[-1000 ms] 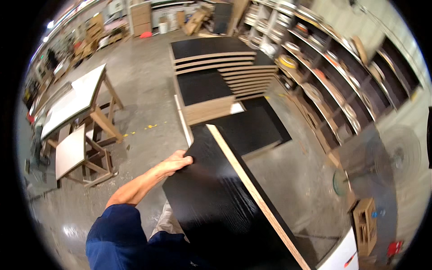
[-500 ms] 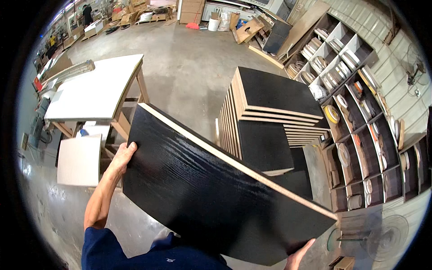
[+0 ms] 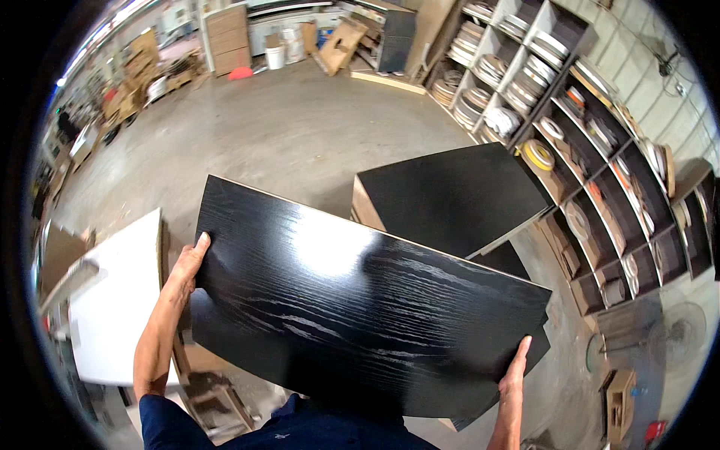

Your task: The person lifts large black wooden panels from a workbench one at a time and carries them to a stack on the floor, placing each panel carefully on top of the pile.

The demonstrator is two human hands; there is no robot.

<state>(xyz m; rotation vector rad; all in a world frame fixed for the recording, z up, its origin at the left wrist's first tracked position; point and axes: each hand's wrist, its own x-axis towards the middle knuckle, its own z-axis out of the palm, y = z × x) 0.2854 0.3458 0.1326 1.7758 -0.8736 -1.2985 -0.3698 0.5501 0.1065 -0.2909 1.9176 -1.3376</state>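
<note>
1. Far left of the panel, a white counter (image 3: 120, 315) stands on the concrete floor (image 3: 292, 135), its top bare and bright.
2. The left hand (image 3: 187, 266) grips the panel's left edge, just right of the counter; the thumb lies on the glossy face and the fingers (image 3: 201, 244) wrap round the edge, clamped on it.
3. The left forearm runs down from that hand to a dark blue sleeve (image 3: 161, 420) at the lower edge of the view.
4. The panel (image 3: 360, 307) is a large black board with a wood-grain sheen, held flat and slightly tilted in front of the person, above the floor and clear of the counter. A light patch shines near its middle.
5. A second dark sheet shows under the panel's lower edge; whether it is a separate board cannot be told.
6. Beyond the panel's far right corner sits a stack (image 3: 450, 199) of black boards with pale raw edges, close behind the panel.
7. The right hand (image 3: 516, 367) holds the panel's lower right corner, fingers pressed up along the edge and clamped on it.
8. Right of the stack and panel, shelving (image 3: 600, 150) lines the wall, its cubbies filled with coiled rolls of edging.
9. Below the shelving, near the panel's right corner, a fan (image 3: 675, 334) stands on the floor.
</note>
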